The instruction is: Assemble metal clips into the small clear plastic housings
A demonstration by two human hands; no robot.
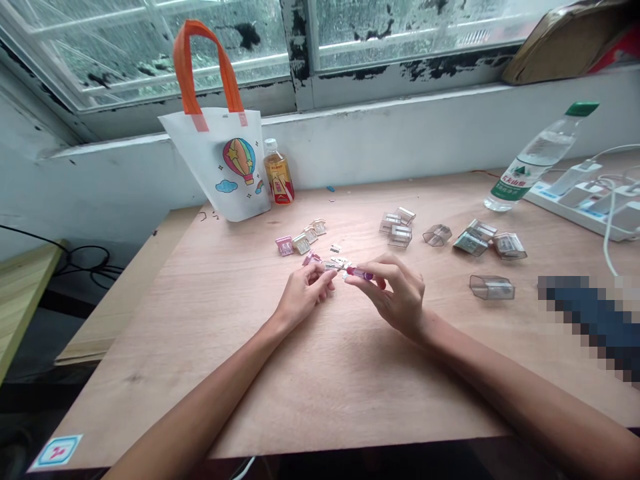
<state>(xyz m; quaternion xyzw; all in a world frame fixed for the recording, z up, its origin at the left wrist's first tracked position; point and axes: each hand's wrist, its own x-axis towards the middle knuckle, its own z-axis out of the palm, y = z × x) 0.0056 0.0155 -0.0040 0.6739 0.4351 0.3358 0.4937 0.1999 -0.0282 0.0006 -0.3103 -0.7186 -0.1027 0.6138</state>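
My left hand [306, 291] is closed, pinching a small pencil sharpener part [330, 265] whose shape is mostly hidden by the fingertips. In my right hand [397, 290] is a small screwdriver [360, 273] with a purple-red handle, its thin shaft pointing left at that part. Small metal blades [342, 262] lie just beyond the fingertips, and one more metal piece [335, 248] lies a little farther back. A pink sharpener insert [284, 246] and several cream ones [301, 243] sit behind my left hand. Another pink insert [313, 257] shows right behind its fingers.
Several transparent grey sharpener cases [400, 235] stand at the back right; another case [492, 287] lies nearer. A white bag [215, 167], a tea bottle [279, 175], a tilted water bottle [535, 163] and a power strip [575, 207] line the back. A pixelated dark object [590, 320] lies right.
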